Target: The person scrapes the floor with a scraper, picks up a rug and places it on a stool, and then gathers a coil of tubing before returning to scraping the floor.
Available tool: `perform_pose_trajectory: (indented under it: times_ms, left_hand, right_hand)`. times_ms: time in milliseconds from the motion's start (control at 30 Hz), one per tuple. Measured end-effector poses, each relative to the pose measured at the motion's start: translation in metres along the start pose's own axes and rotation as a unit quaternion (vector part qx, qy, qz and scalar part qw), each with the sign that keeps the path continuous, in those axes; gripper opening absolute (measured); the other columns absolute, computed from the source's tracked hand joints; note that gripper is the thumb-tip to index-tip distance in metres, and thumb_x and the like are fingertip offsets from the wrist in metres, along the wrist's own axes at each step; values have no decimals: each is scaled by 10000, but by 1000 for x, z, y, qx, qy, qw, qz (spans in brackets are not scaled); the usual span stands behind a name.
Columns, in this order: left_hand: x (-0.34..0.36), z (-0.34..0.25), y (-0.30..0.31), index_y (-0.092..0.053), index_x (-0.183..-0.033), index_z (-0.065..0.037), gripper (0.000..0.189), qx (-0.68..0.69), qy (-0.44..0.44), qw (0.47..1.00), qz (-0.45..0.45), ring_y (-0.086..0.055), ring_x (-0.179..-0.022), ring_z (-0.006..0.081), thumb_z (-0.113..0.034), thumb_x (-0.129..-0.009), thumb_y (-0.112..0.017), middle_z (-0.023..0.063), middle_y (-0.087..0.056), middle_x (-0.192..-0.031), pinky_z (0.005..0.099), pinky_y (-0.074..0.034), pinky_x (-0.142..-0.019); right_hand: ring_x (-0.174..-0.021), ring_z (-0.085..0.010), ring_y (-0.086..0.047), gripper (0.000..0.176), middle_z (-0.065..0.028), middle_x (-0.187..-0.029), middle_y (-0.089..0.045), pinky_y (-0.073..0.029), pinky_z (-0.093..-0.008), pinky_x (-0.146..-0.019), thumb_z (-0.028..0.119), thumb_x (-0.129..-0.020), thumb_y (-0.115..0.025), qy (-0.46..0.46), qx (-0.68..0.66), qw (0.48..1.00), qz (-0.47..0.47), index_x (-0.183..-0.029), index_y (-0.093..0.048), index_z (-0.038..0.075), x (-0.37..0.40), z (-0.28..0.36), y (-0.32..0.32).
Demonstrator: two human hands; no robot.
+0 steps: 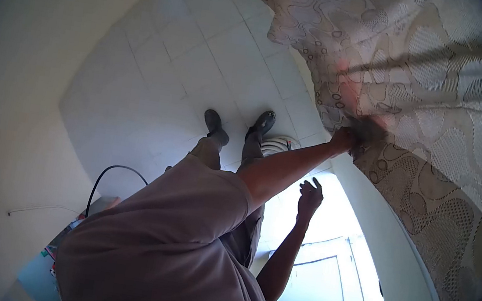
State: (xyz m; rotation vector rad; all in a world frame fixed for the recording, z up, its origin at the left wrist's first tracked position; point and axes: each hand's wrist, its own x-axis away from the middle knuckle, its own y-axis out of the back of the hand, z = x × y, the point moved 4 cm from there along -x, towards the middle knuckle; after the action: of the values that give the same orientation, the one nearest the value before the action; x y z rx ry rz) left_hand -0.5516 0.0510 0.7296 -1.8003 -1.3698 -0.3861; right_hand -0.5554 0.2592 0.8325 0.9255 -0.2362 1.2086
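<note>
My left hand (344, 140) reaches across to the edge of a patterned lace curtain (432, 103). Its fingers are closed round a dark, blurred thing (370, 130) that lies against the cloth; what it is cannot be made out. A faint reddish patch shows on the curtain just above. Lower down, my right hand (310, 197) is raised in the air with its fingers apart and slightly bent, touching nothing.
Both boots (213, 122) stand on the tiled floor (169, 48). Coiled pale hose (277, 144) lies beside them. A white door (326, 292) is at the lower right. A black cable (118, 168) arches near various items at the lower left, by the wall (11, 118).
</note>
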Motion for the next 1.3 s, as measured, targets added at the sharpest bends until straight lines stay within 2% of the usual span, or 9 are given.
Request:
perform_pose_trajectory:
  times_ms: [133,167,533,733,867,900,1000,1100,1300]
  left_hand:
    - [41,-6,-4,-654,-1070,-35,176,24,44,998,-31,-690,-849,189,-149,-964,-573,83,-701,-967,368,-593,-740]
    - [45,-4,-6,-653,-1083,-34,185,13,41,999,-25,-694,-856,194,-150,-963,-575,84,-702,-971,366,-595,-746]
    - [139,21,51,-688,-1163,-39,276,-127,18,991,42,-736,-879,207,-194,-944,-619,87,-736,-1016,345,-603,-734]
    - [238,32,215,-657,-1192,-24,315,-233,61,966,93,-714,-921,167,-274,-1000,-650,72,-722,-1057,303,-574,-749]
    - [307,42,383,-668,-1090,-32,258,-295,94,950,-52,-711,-865,173,-268,-995,-629,74,-713,-984,324,-580,-732]
    - [316,52,432,-662,-1085,-44,255,-303,110,944,-67,-714,-889,186,-278,-991,-626,71,-711,-986,340,-587,-764]
    - [368,55,512,-635,-1108,-13,274,-382,130,901,-160,-714,-880,182,-259,-993,-599,95,-698,-1007,343,-593,-778]
    - [404,69,566,-626,-1186,-20,329,-423,180,870,-179,-727,-897,201,-286,-993,-607,103,-708,-1018,334,-615,-749]
    - [398,78,563,-601,-1253,15,373,-542,223,808,-68,-717,-920,237,-223,-967,-614,115,-693,-1085,385,-605,-792]
  right_hand:
    - [-863,-267,-759,388,-156,-912,-774,-574,-389,-837,13,-884,-575,39,103,991,77,-1266,-632,-18,41,-40,-17]
    - [-812,-226,-767,369,-153,-882,-772,-601,-328,-734,47,-928,-580,57,112,989,79,-1282,-618,-47,47,-46,-17]
    - [-860,-300,-759,362,-237,-1026,-740,-632,-369,-725,88,-983,-594,-199,-269,942,-34,-1309,-588,-70,145,-185,-68]
    - [-797,-281,-751,373,-223,-1010,-736,-641,-370,-700,132,-1000,-571,-236,-321,911,-110,-1292,-585,-98,278,-270,-161]
    - [-777,-265,-751,338,-213,-945,-743,-626,-328,-672,83,-964,-586,-322,-283,902,-50,-1234,-624,-117,365,-298,-244]
    - [-780,-256,-756,330,-213,-941,-750,-632,-320,-691,81,-945,-604,-300,-204,932,-23,-1203,-647,-119,381,-304,-255]
    - [-769,-250,-757,300,-211,-945,-752,-638,-319,-696,58,-937,-605,-272,-235,930,-74,-1181,-667,-105,414,-356,-299]
    - [-748,-240,-751,297,-189,-944,-744,-633,-331,-659,60,-948,-597,-334,-334,872,-130,-1203,-650,-82,443,-328,-297]
    - [-698,-232,-734,271,-150,-907,-724,-629,-339,-609,60,-966,-560,-375,-476,737,-301,-1211,-615,-42,502,-340,-320]
